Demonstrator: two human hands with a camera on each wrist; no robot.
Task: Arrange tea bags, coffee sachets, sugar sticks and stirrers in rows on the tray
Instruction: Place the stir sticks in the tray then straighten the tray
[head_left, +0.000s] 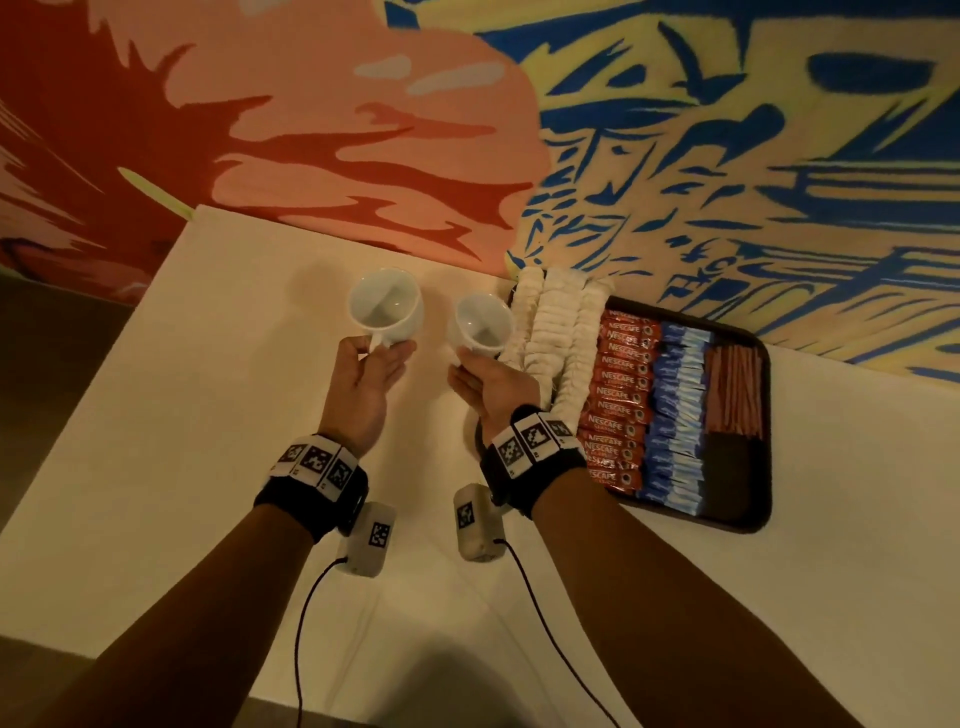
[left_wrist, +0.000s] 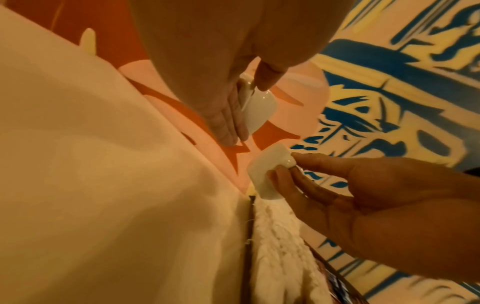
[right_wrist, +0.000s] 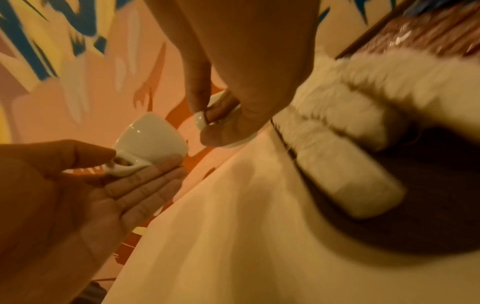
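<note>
At frame centre, I saw my left hand (head_left: 370, 375) pinching one cup (head_left: 385, 306) by its handle, my right hand (head_left: 491, 382) another cup (head_left: 482, 323); its wrist hid the tray's (head_left: 759, 470) near-left corner, sachets (head_left: 621, 395) filling it at right.

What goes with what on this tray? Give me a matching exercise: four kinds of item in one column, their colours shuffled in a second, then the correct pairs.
Column one:
1. tea bags
2. coffee sachets
3. sugar sticks
4. stirrers

Column two:
A. blue and pale blue
B. reddish brown
C. white
D. red-orange with white lettering

All four lie in rows on the dark tray.

Pairs: 1-C, 2-D, 3-A, 4-B
</note>
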